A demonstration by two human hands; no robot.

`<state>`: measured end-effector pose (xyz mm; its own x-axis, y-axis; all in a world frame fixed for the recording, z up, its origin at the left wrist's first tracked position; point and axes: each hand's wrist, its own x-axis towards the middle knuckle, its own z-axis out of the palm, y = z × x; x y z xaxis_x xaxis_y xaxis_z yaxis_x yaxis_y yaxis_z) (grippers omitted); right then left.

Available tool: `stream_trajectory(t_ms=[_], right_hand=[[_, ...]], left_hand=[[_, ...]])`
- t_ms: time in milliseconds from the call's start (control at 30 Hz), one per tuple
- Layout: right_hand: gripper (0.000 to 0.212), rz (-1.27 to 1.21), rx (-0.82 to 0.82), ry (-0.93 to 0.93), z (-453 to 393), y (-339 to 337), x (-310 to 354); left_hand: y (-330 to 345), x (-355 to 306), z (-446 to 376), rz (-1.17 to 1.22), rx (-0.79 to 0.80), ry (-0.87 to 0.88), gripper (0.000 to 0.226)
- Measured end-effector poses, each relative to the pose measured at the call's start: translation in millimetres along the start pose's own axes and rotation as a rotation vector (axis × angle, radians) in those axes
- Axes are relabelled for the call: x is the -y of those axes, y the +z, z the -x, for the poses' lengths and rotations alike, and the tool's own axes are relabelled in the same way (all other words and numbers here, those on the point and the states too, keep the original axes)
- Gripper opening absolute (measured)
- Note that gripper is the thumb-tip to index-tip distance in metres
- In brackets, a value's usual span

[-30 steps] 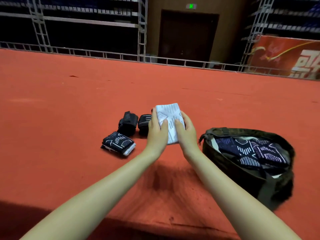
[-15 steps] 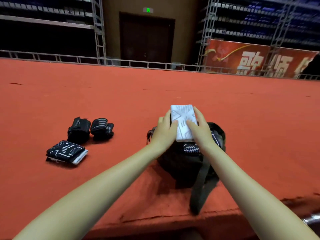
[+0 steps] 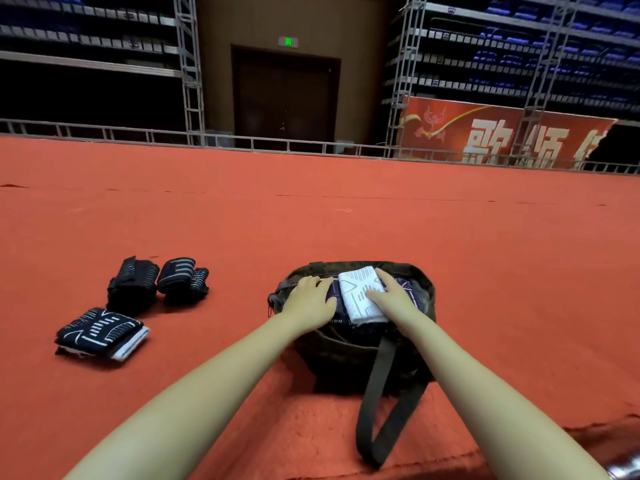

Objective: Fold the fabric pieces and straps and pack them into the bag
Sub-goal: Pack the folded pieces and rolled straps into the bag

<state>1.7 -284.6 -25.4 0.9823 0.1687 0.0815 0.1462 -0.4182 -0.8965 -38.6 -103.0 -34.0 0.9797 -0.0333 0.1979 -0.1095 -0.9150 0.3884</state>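
Observation:
A dark olive bag (image 3: 346, 355) stands open on the red carpet, its strap (image 3: 377, 403) hanging over the carpet's front edge. A folded white fabric piece (image 3: 358, 289) lies inside it on top of dark patterned fabric (image 3: 334, 296). My right hand (image 3: 393, 296) presses flat on the white piece. My left hand (image 3: 308, 299) rests flat on the bag's left rim and the dark fabric. To the left on the carpet lie a folded dark patterned fabric piece (image 3: 102, 332) and two rolled black straps (image 3: 133, 282) (image 3: 183, 278).
The red carpet (image 3: 311, 220) stretches far ahead to a low metal railing (image 3: 242, 142). The carpeted platform's front edge (image 3: 519, 431) runs just under my forearms. A red banner (image 3: 502, 133) and scaffolding stand beyond the railing.
Both hands carried the folded white piece rightward from the carpet, over the bag, and lowered it inside. My left hand has come off the piece and now lies on the bag's left side.

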Motion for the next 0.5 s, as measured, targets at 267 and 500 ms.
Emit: stream_trajectory(t_ms=[267, 500], right_hand=[[0.054, 0.544, -0.155, -0.289, 4, 14, -16], [0.052, 0.632, 0.002, -0.191, 0, 13, -19]], left_hand=[[8, 5, -7, 0.046, -0.011, 0.006, 0.052], [7, 7, 5, 0.09, -0.049, 0.035, 0.05]])
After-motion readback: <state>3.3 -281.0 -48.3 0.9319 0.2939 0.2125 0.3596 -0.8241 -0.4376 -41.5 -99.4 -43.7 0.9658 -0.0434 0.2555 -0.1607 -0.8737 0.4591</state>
